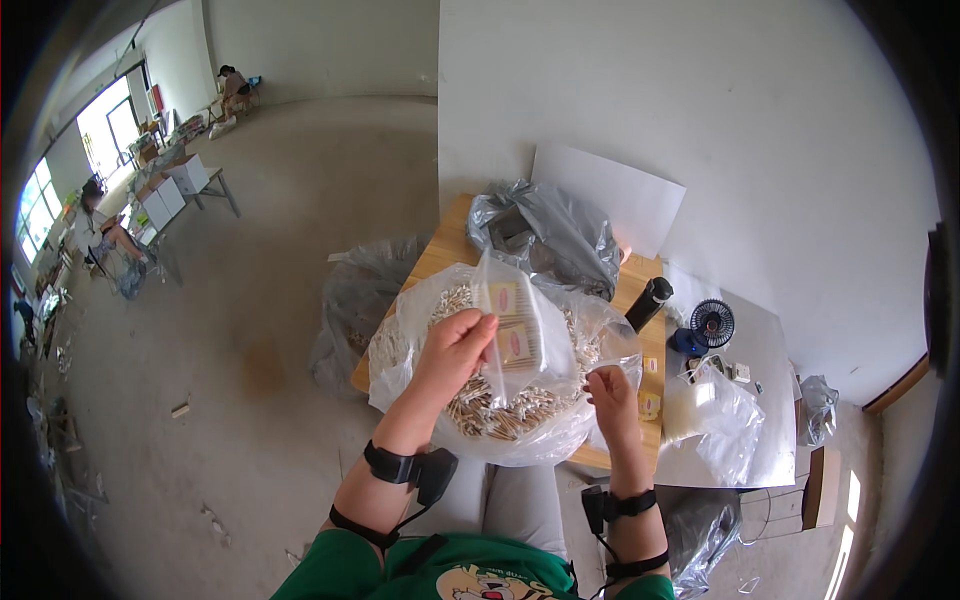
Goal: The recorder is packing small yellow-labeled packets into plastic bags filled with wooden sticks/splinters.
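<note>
My left hand (460, 345) is closed on a clear plastic packet (520, 325) of cotton swabs with yellow-and-red labels, held upright. Below it a large clear plastic bag (480, 450) lies open on the wooden table, full of loose cotton swabs (510, 412) with wooden sticks. To the right of the packet, over the bag's right side, my right hand (612, 393) is closed with thumb and fingers pressed together. What it pinches, if anything, is too small to make out. Small yellow cards (648, 405) lie on the table just right of that hand.
On the wooden table (436, 240) stand a grey plastic bag (560, 235) and a black bottle (650, 303). A side table at right holds a small fan (712, 323) and a bag of white sticks (690, 415). Two people sit at far left.
</note>
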The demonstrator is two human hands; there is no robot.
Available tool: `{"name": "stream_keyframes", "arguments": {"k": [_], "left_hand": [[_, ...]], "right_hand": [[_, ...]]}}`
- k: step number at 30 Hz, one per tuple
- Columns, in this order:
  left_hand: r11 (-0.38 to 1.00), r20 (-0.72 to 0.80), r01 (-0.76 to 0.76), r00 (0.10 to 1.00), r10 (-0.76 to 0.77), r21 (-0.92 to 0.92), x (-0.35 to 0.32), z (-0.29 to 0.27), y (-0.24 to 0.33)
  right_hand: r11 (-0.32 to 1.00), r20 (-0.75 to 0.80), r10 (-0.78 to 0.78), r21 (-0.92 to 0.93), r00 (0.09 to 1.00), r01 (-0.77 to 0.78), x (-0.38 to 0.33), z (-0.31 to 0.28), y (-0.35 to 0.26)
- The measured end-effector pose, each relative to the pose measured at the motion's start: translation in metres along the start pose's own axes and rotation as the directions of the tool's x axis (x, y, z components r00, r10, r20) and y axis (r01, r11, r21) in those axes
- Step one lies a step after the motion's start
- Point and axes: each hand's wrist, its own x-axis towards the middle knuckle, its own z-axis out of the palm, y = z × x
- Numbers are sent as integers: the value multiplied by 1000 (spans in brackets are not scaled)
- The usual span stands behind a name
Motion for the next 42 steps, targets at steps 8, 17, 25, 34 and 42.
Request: {"name": "stream_keyframes", "arguments": {"k": [8, 17, 25, 34, 42], "left_hand": [[859, 110, -194, 981, 161, 474, 37, 17, -39], [881, 156, -136, 985, 72, 454, 32, 34, -34], [889, 124, -147, 987, 103, 435, 23, 43, -46], [867, 189, -153, 979, 69, 474, 15, 50, -39], [822, 132, -280, 960, 247, 495, 17, 57, -60]], "right_hand": [[950, 43, -302, -75, 952, 304, 6, 32, -101], [893, 186, -382, -177, 905, 413, 22, 44, -98], [899, 218, -315, -244, 924, 364, 20, 37, -95], [948, 190, -237, -170, 953, 270, 20, 33, -78], [971, 110, -231, -36, 967, 236, 24, 33, -68]]}}
